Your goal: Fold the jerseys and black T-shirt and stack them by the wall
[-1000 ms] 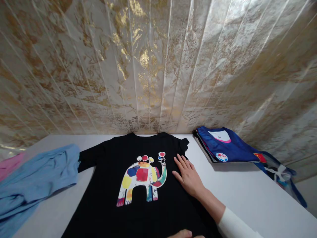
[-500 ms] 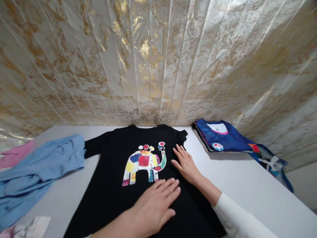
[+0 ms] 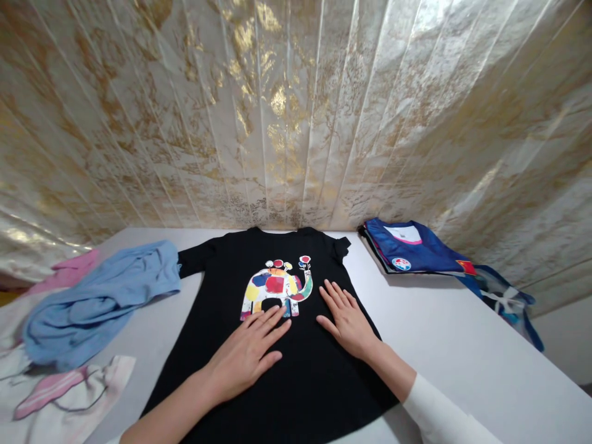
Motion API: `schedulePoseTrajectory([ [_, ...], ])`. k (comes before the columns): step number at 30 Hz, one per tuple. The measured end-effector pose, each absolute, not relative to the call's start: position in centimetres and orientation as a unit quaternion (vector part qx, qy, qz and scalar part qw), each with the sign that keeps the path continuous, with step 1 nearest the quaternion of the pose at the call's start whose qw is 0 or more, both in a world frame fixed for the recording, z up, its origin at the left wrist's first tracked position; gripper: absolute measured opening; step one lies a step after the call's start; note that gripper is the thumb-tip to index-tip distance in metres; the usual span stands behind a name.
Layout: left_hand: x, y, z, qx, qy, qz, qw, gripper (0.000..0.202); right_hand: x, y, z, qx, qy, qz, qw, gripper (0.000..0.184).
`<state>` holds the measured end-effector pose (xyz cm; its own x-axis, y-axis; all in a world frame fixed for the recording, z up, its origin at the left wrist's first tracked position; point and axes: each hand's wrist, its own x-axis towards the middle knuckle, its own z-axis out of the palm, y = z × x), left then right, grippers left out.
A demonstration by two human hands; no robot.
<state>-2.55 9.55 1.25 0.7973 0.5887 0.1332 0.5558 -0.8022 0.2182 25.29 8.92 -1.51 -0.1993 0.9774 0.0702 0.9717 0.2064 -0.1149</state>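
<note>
A black T-shirt (image 3: 287,376) lies spread flat on the white table (image 3: 444,345), its neckline toward the far edge. A colourful patchwork elephant print (image 3: 275,285) decorates its chest. Palm down, my left hand (image 3: 250,345) rests on the shirt, fingertips over the elephant's legs. My right hand (image 3: 346,317) lies flat on the shirt's right side, beside the elephant's trunk. Both hands have their fingers stretched out and hold nothing. The shirt's left sleeve (image 3: 198,258) reaches out toward a blue garment, while its right sleeve (image 3: 341,248) is bunched close to the body.
On the left lie a crumpled blue garment (image 3: 106,296), a pink one (image 3: 69,271) and a white one with a pink print (image 3: 69,394). A folded stack topped by a navy jersey (image 3: 402,243) sits at the back right, beside a blue strapped item (image 3: 506,302). A gold-patterned curtain (image 3: 296,117) hangs behind.
My left hand has slid left and away from me, onto the elephant's legs. My right hand has shifted slightly nearer. The shirt's right side looks flatter, and the view has tilted a little.
</note>
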Motion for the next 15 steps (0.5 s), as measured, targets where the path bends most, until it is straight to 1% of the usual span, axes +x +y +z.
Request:
schedulePoseTrajectory([
  [2,-2.9,9.2,1.5,0.945,0.305,0.087,0.084,0.051,25.2,8.1,-1.2,-0.626,-0.777,0.036,0.058,0.068],
  [5,-2.7,8.7,2.2,0.949,0.299,0.056,0.085,0.060,25.5,6.7,-1.0,-0.615,-0.784,0.062,0.062,0.068],
  [8,-0.6,8.4,2.5,0.976,0.203,0.059,0.060,0.065,27.2,6.5,-1.1,-0.613,-0.780,0.095,0.083,0.061],
  [10,2.1,8.5,1.8,0.991,0.101,0.090,0.008,0.056,28.9,7.6,-1.3,-0.612,-0.775,0.111,0.114,0.057],
  [12,5.5,8.7,0.4,0.987,0.030,0.139,-0.073,0.041,30.4,9.9,-1.4,-0.607,-0.771,0.120,0.153,0.056],
  [15,10.6,8.6,-2.7,0.967,-0.006,0.208,-0.149,0.040,31.8,14.5,-2.0,-0.601,-0.763,0.126,0.202,0.054],
])
